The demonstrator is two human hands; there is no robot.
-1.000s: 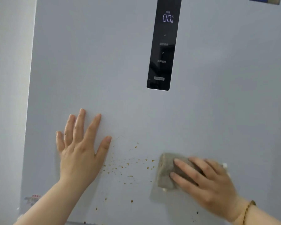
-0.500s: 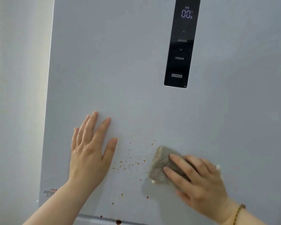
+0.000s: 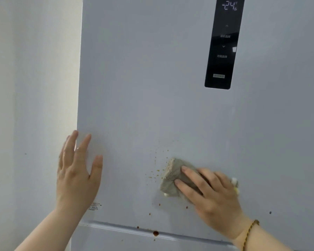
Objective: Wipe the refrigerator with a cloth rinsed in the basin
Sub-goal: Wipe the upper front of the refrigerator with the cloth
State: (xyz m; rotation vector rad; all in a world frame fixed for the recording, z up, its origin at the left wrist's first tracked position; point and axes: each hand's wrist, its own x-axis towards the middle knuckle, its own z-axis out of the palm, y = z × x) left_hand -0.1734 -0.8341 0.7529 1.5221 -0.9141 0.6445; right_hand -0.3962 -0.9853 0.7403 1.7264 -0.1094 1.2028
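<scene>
**Desk:** Where does the one view look from?

**Photographer:** From the person's head, facing the refrigerator (image 3: 152, 87) door almost square-on and tipped slightly downward.

**Desk:** How near?

**Photographer:** Near. The door fills most of the frame and runs off it at 12 and 3 o'clock. The control panel (image 3: 222, 51) leans at 1 o'clock and a strip of wall (image 3: 25, 87) shows at 9 o'clock.

**Desk:** And the low edge?

**Photographer:** Both forearms come in from 6 o'clock. The left hand (image 3: 76, 173) is at 8 o'clock and the right hand (image 3: 212, 194) at 5 o'clock. The door's lower seam slopes down toward 5 o'clock.
</scene>
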